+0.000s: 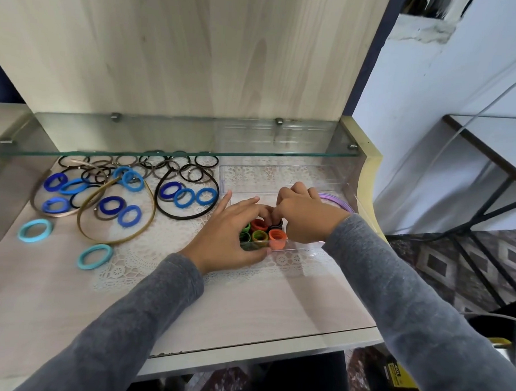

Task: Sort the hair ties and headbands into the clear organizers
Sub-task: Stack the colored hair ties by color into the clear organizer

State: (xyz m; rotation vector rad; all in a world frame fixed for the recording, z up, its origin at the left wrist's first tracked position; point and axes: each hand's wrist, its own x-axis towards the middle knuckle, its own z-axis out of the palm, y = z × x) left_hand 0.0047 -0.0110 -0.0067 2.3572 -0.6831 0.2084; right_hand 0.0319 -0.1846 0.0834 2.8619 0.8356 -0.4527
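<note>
A small clear organizer [306,246] on the lace mat holds rolled hair ties standing on end: orange [276,238], olive [259,236], green [245,235], red [258,224] and dark [276,225]. My left hand [226,235] lies over its left end, thumb along the front wall and fingers stretched across the ties. My right hand [304,217] curls down from the right, its fingertips on the dark tie. A larger clear organizer [281,175] stands behind, with a purple headband [340,201] beside it.
Left of the hands lie several blue ties [110,205], two teal ties [34,230], thin black and brown ties [161,162], and black [186,216], gold [117,240] and beige headbands. A glass shelf [176,151] overhangs the back. The desk edge is at the right.
</note>
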